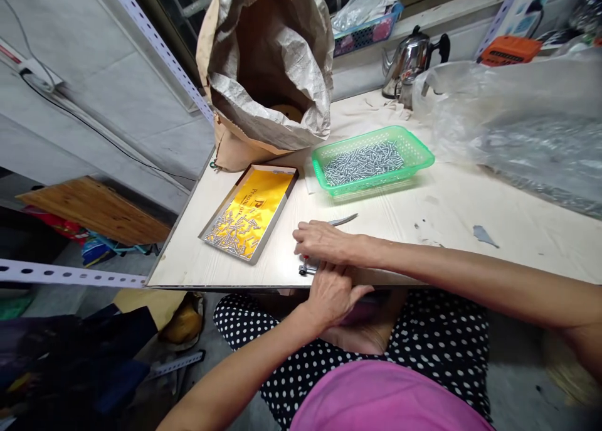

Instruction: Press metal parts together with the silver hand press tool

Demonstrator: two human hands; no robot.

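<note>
At the table's near edge my two hands meet, the right one over the fingertips of the left. My right hand (322,241) has its fingers curled down; what they grip is hidden. A curved grey pointed metal tool (345,219) sticks out beyond its knuckles, and I cannot tell whether the hand holds it. My left hand (332,296) reaches up from below, thumb apart, its fingers bent over the edge with their tips covered. A small dark metal device (308,270) with a red bit shows partly beside the fingers of both hands.
Left of my hands lies a shallow tray (256,255) with a yellow sheet and small metal pins. Behind stand a green basket (376,185) of similar pins and a large open paper sack (235,145). A kettle (409,64) and clear plastic bag (517,117) are farther right.
</note>
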